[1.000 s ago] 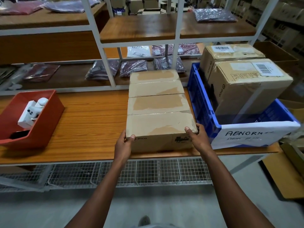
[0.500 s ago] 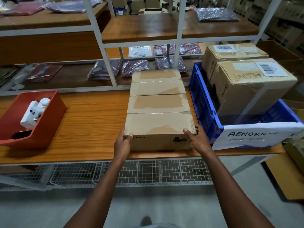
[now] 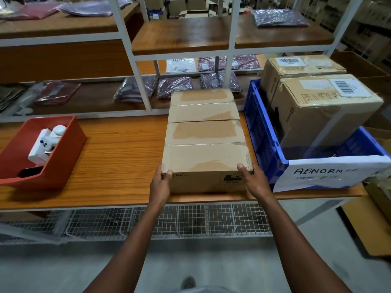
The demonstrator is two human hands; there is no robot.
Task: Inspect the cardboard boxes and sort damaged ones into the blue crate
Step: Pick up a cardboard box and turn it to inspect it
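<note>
A long wooden workbench (image 3: 105, 157) carries a blue plastic crate (image 3: 266, 140) at its right end, two brown boxes already inside. Just left of it runs a row of four taped cardboard boxes; the nearest cardboard box (image 3: 206, 159) is gripped at its front corners by the left hand (image 3: 160, 185) and right hand (image 3: 252, 182). Inspection seems underway; next, lift and turn it to check for damage.

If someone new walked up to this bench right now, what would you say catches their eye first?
Probably the row of four cardboard boxes at the middle of the wooden bench, with the left hand and right hand gripping the nearest box at its front corners. Next, the blue crate on the right, holding two bigger boxes.
</note>
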